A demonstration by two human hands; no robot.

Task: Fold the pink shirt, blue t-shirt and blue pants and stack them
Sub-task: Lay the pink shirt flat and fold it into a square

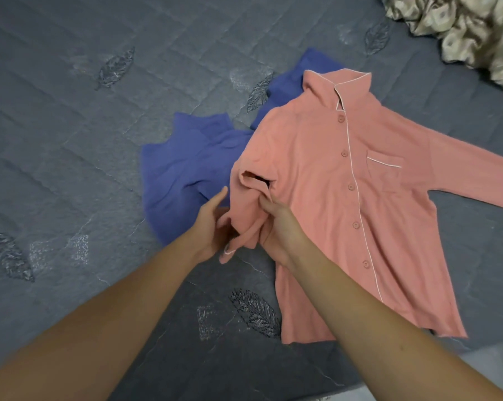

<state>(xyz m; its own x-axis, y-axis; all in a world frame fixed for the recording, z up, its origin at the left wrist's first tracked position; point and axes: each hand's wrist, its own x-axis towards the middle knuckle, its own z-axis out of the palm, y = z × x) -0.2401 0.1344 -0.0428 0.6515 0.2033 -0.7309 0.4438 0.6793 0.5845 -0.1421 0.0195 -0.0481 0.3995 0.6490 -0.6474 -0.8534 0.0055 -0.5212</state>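
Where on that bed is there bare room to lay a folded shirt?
Bare quilt lies left of the blue cloth, and near the forearms. Crowded: the pink shirt fills the right, beige fabric the far corner.

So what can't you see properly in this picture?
All in the head view:
- Blue clothes: partly under the pink shirt, so I can't tell the t-shirt from the pants.
- The shirt's far sleeve: cut off by the right edge.
- Near sleeve: bunched between the left hand and right hand; its cuff mostly hidden.
- Beige cloth: cut off at the top right corner.
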